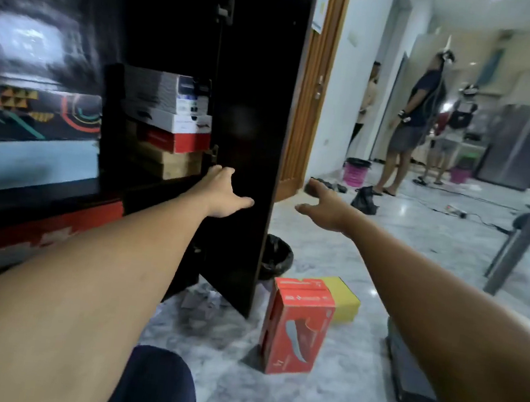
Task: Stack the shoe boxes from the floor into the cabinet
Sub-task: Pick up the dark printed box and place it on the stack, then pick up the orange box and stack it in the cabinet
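Cabinet (255, 100): four stacked boxes (170, 124) inside.
Floor (354, 359): one red box (295, 330), one yellow box (345, 299).
Hands: left hand (221, 196), right hand (325, 207), both spread, empty.

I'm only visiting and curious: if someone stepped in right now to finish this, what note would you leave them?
Left hand: open, empty, stretched out at the open cabinet door.
Right hand: open, empty, stretched out above the floor.
Done: four boxes stacked in the cabinet, from the top a grey-white box, white box, red box and brown box.
Left: on the floor, an orange box standing on end, a yellow box behind it, and a dark box under the right forearm, probably a shoe box too.
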The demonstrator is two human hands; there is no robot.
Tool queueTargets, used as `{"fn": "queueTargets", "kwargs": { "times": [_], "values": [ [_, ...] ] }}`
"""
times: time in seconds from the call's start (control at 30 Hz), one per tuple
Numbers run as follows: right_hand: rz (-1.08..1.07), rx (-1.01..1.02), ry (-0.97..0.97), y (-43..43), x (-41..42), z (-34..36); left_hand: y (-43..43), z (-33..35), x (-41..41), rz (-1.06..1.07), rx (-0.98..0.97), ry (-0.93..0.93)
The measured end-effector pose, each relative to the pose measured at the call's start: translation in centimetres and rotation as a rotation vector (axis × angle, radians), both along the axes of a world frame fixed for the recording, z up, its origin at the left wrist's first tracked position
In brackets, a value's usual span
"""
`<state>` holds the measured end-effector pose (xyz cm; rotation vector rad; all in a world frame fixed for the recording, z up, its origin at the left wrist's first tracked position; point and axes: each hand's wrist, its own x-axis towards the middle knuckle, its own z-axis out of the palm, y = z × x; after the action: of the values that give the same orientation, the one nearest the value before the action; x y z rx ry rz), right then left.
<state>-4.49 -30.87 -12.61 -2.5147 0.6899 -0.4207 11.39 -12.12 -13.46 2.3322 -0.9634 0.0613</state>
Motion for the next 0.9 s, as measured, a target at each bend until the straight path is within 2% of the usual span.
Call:
{"fn": "queueTargets", "kwargs": {
  "times": [0.27, 0.4, 0.63, 0.9],
  "values": [
    [-0.314, -0.009, 0.054, -4.8, -12.1, -3.2, -9.4, -3.8, -6.4, -0.306, 0.079, 0.040],
    [-0.399, -0.005, 0.068, -7.9, -15.6, -4.7, -13.7, -6.3, -7.9, -0.368, 0.153, 0.079],
    [-0.395, 0.113, 0.107, -12.9, -16.1, -12.7, -18.5, -14.2, -7.9, -0.324, 0.211, 0.111],
    [-0.246, 0.285, 0.163, -15.4, -9.3, -23.0, -19.7, -22.5, -4.3, -0.145, 0.336, 0.178]
  ]
}}
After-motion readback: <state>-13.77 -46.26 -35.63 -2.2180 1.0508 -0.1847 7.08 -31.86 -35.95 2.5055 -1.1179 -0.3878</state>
